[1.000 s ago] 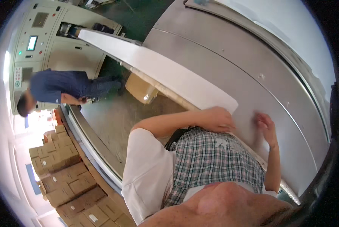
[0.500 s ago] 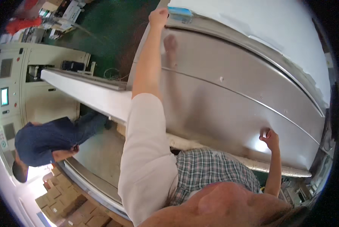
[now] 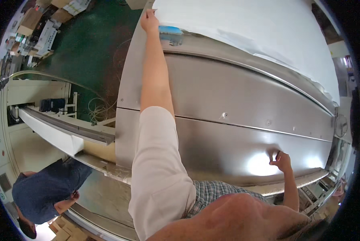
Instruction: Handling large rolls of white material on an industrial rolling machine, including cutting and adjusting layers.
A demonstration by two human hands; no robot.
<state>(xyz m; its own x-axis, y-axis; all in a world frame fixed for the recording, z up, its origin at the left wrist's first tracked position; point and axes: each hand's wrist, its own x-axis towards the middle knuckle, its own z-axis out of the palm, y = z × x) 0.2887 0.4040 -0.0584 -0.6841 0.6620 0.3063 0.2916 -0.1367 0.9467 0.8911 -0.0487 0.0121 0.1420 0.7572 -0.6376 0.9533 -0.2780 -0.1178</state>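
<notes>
My left arm, in a pale sleeve, stretches far forward over a brushed metal table top [image 3: 212, 88]. At its end my left hand [image 3: 149, 23] is closed, fingers pinched at the left edge of a large white sheet [image 3: 244, 20]. What lies between the fingertips is hard to make out, but the sheet's edge meets them. A blue piece [image 3: 170, 30] lies beside the sheet, just nearer than that hand. My right hand [image 3: 283, 161] hovers low over the near metal panel at the right, fingers loosely curled and apart, with nothing visible in them.
Another person in dark blue [image 3: 47, 193] stands at the lower left, before a cream machine cabinet [image 3: 27, 144]. A long white beam [image 3: 47, 130] runs from the cabinet toward the table. Cartons [image 3: 30, 20] are stacked at the far left, and loose cable [image 3: 97, 110] lies on the green floor.
The view has shifted, showing more of the table's left side. My left hand has moved farther past the blue piece along the sheet's edge. My right hand stays over the near panel.
</notes>
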